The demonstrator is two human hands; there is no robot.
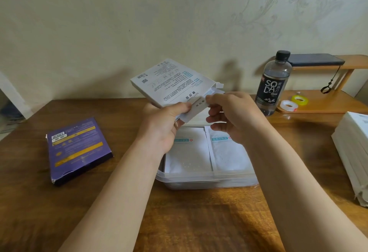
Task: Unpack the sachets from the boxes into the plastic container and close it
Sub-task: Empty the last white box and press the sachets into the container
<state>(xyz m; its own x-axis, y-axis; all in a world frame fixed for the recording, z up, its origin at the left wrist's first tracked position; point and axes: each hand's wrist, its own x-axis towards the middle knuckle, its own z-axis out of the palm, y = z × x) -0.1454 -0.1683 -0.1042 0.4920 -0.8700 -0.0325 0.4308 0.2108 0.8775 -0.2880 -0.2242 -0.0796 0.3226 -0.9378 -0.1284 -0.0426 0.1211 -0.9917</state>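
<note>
A white box [171, 81] with printed text is held tilted above the table, its right end flap open. My left hand [165, 122] grips the box's near edge from below. My right hand [231, 116] pinches the sachets [212, 92] that stick out of the open end. Below both hands stands the clear plastic container [207, 181], open, with two white sachets [189, 152] lying side by side inside. A purple box [77, 148] lies flat on the table to the left.
A soda bottle [273, 84] with a black cap stands at the back right by a wooden shelf [326, 102] bearing two tape rolls [294, 102] and a dark phone [316, 59]. A white stack [354, 152] sits at the right edge. A wall runs behind the table.
</note>
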